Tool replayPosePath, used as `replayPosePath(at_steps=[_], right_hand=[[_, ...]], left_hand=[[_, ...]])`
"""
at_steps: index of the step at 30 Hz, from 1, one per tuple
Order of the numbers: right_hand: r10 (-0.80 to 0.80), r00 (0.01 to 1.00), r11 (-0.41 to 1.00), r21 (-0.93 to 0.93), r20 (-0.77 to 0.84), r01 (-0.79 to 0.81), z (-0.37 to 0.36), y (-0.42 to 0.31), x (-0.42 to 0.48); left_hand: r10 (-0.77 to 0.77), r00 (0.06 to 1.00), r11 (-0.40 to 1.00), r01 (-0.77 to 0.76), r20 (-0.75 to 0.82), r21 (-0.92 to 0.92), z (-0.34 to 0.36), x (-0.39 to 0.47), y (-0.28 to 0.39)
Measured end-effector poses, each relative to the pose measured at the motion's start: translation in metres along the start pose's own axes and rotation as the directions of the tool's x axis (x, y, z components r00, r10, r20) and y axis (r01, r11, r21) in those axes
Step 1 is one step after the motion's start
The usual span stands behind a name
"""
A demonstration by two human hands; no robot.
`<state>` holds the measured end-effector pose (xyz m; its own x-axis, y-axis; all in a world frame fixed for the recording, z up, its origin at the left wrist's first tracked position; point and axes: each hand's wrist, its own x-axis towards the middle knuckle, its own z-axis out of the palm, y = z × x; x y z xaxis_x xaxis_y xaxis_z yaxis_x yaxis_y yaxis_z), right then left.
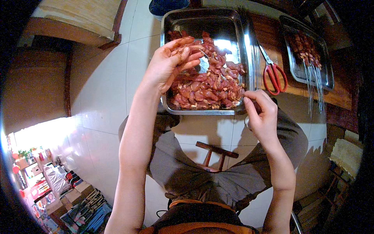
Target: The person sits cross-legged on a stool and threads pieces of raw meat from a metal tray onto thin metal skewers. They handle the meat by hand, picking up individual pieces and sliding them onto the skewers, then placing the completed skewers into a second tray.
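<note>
A deep metal tray [201,111] holds many pieces of raw, marinated meat [201,93] with pale bits among them. Above its left side is my left hand [179,57], its fingers bent and smeared with marinade. A thin metal skewer [204,53] shows its end at those fingertips; whether they grip a piece of meat is unclear. At the tray's lower right corner, my right hand [260,106] pinches thumb and forefinger together, in line with the skewer. The skewer's middle is lost against the meat.
Bare metal skewers [256,67] lie right of the tray, beside red-handled scissors [274,77] on a wooden surface [287,93]. Farther right, a second tray [329,79] holds skewered meat [306,48], skewer ends overhanging its edge. A wooden stool part [217,150] shows between my knees.
</note>
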<state>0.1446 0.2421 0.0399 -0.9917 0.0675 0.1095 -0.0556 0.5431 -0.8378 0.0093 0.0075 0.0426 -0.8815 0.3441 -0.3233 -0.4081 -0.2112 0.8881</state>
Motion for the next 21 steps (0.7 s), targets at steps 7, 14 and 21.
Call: replayPosePath(at_steps=[7, 14, 21], right_hand=[[-0.039, 0.998, 0.999, -0.014, 0.040, 0.040, 0.000, 0.005, 0.000], [0.012, 0.999, 0.997, -0.077, -0.032, -0.014, -0.007, 0.007, 0.004], [-0.006, 0.999, 0.998, -0.068, -0.054, 0.002, -0.008, 0.010, 0.004]], left_hand=[[0.086, 0.995, 0.931, -0.064, -0.046, 0.360, -0.014, 0.005, -0.010], [0.314, 0.949, -0.008, 0.026, -0.022, 1.000, -0.033, -0.004, -0.020], [0.552, 0.821, 0.119, -0.251, 0.146, 0.961, -0.018, 0.040, -0.035]])
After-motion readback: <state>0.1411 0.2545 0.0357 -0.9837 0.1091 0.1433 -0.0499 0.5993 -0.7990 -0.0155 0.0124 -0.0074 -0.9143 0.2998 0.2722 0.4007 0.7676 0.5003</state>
